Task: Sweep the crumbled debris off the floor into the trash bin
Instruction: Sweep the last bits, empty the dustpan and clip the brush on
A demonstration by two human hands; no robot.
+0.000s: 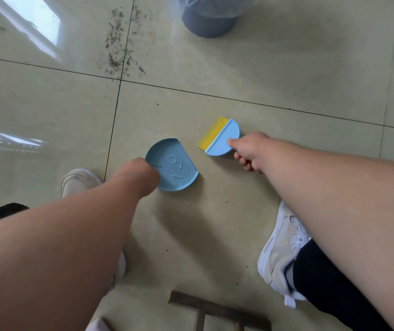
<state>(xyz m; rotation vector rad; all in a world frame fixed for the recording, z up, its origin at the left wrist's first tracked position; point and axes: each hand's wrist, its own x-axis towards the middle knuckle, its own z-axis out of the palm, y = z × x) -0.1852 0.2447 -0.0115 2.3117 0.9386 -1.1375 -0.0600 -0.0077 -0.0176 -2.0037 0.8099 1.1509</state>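
A small blue half-round dustpan point(175, 166) lies on the tiled floor, and my left hand point(141, 176) grips its near left rim. To its right is a blue hand brush with yellow bristles point(220, 137); my right hand point(248, 150) pinches its rounded edge, thumb on top. Dark crumbled debris point(119, 48) is scattered along the tile joint at the upper left, well beyond both tools. The grey trash bin point(209, 19) with a clear plastic liner stands at the top centre, to the right of the debris.
My white shoes point(281, 254) stand on the floor at the left and right, below the tools. A dark wooden frame point(215, 311) lies at the bottom centre. A few stray crumbs dot the tile between the shoes.
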